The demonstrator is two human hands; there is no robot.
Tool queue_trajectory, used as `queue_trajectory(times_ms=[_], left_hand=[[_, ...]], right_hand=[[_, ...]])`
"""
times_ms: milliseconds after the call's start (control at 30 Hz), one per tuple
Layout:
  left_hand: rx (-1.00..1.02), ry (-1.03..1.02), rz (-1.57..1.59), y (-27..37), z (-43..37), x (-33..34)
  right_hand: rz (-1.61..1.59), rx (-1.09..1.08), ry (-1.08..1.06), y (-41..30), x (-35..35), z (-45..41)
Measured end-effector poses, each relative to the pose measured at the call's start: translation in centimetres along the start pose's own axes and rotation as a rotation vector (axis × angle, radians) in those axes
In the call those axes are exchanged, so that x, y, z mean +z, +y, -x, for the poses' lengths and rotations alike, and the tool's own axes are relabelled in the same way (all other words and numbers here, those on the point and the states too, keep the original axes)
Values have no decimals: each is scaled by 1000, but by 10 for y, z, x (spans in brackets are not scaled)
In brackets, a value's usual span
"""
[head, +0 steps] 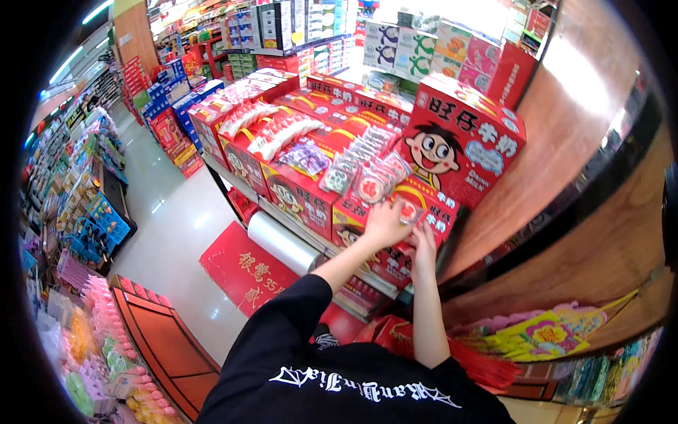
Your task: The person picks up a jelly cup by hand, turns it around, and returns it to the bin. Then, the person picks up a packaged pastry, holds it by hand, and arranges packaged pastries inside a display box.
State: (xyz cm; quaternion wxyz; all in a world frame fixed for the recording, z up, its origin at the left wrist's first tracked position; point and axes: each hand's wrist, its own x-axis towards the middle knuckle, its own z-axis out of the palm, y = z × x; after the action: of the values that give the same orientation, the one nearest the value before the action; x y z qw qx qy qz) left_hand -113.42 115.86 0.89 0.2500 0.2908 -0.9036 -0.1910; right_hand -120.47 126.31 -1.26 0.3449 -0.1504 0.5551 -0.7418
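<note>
My left hand [389,223] reaches over the front right corner of a stack of red milk cartons [312,209], its fingers on a small clear packet [409,211] with a red and white round design. Close beside it, my right hand [422,244] touches the lower edge of that same packet. Just beyond lie a row of similar red packets [373,183] and a row of packets with green marks [339,175]. Farther left are purple packets [305,158] and two rows of red and white packets [283,135]. A large red milk carton [458,143] stands upright behind my hands.
A curved wooden panel [577,90] rises at the right. Below the cartons are a shelf edge [296,217] and a roll of clear film [286,241]. A red cardboard sheet [233,265] lies on the floor. Goods racks [95,180] line the left side.
</note>
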Motion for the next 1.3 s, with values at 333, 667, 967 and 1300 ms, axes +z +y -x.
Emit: queue_trajectory(times_ms=[333, 667, 967, 1300], left_hand=[[-73, 107, 727, 24, 35, -18], [-510, 1016, 1103, 42, 233, -101], [-723, 1539, 772, 140, 418, -133], [-964, 2010, 376, 289, 561, -69]], right_hand=[[-20, -340, -68, -26, 27, 32], [-112, -86, -666, 9, 73, 155], [-30, 337, -1415, 22, 88, 301], [232, 521, -2011, 30, -6, 439]])
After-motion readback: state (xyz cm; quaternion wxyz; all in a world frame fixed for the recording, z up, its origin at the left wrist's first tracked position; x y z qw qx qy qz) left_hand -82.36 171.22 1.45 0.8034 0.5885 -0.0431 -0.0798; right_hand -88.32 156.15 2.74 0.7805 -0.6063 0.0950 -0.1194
